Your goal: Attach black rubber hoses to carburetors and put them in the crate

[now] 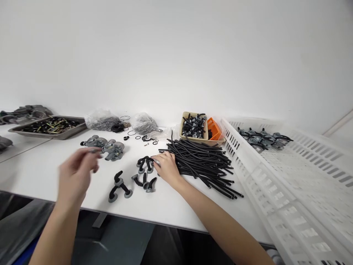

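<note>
A: How is the left hand posed?
B: Blurred and curled, near the grey castings; its grip cannot be told.
A: And the right hand?
B: Bent, at the black elbows on the surface, beside black hoses; any pinch cannot be confirmed.

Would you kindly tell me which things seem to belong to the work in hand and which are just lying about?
Likely in the work:
- black elbow fittings, by the right hand
- carburetor-like castings, near the blurred left hand
- black hoses, beside the right hand

Apparently lying about:
- metal tray of mixed parts
- clear plastic bags
- orange basket
</note>
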Action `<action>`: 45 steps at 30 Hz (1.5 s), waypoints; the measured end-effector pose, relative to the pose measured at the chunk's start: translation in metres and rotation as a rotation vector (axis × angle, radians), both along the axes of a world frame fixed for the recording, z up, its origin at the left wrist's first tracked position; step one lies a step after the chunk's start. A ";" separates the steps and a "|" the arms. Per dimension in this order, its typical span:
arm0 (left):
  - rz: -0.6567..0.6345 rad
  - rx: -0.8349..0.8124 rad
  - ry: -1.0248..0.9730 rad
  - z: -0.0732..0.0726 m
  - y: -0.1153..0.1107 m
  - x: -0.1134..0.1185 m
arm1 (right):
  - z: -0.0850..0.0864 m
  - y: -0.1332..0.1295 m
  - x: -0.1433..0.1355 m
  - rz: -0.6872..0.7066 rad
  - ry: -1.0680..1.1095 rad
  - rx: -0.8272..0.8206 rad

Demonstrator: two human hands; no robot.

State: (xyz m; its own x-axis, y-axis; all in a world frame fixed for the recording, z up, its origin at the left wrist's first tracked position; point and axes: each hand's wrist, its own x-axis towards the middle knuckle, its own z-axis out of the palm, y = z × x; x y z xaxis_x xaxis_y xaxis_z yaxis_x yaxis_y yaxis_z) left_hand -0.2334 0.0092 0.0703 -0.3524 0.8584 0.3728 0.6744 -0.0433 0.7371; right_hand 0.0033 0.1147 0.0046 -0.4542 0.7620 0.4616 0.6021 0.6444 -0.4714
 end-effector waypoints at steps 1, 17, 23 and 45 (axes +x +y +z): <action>-0.034 -0.045 0.020 0.002 0.015 -0.003 | 0.000 0.000 -0.001 0.002 0.003 -0.003; -0.430 -0.241 0.150 -0.032 0.077 0.009 | -0.001 0.002 -0.004 -0.052 0.029 -0.056; -0.415 -0.218 0.147 -0.038 0.078 0.009 | 0.000 0.006 -0.006 -0.058 0.023 -0.059; -0.422 -0.199 0.171 -0.046 0.085 0.008 | 0.000 0.007 -0.006 -0.055 0.005 -0.064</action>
State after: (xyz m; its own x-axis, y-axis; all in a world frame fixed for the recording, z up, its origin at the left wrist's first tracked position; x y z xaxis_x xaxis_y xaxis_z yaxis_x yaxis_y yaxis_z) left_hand -0.2254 0.0943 0.0247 0.0926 0.9734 0.2094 0.7402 -0.2080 0.6394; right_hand -0.0025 0.1220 0.0050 -0.4085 0.8140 0.4131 0.6333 0.5786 -0.5140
